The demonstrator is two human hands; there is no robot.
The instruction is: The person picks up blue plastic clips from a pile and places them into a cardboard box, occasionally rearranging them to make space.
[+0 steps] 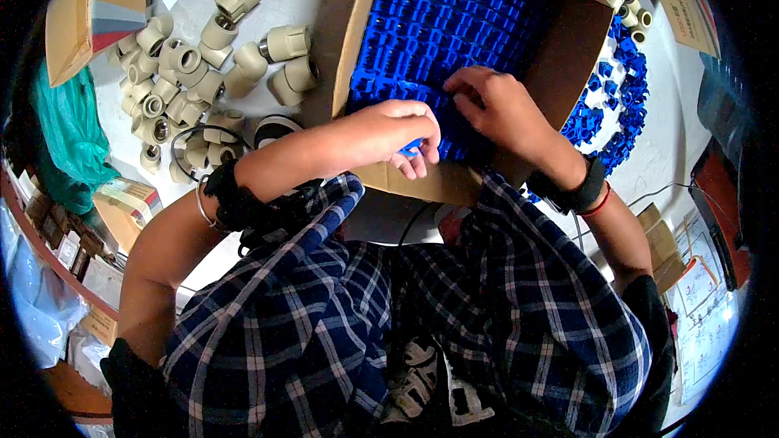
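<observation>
My left hand is curled over the near left part of a cardboard box, holding a small blue plastic clip mostly hidden by the fingers. Inside the box, many blue clips lie in tight, even rows. My right hand hangs over these rows at the near right, its fingers bent down and apart. No piece shows between them, though the fingertips are close to the clips below.
Beige pipe fittings lie heaped on the white surface at left, beside a green plastic bag. Loose blue clips are scattered right of the box, near more beige fittings. A thin black cable runs at right.
</observation>
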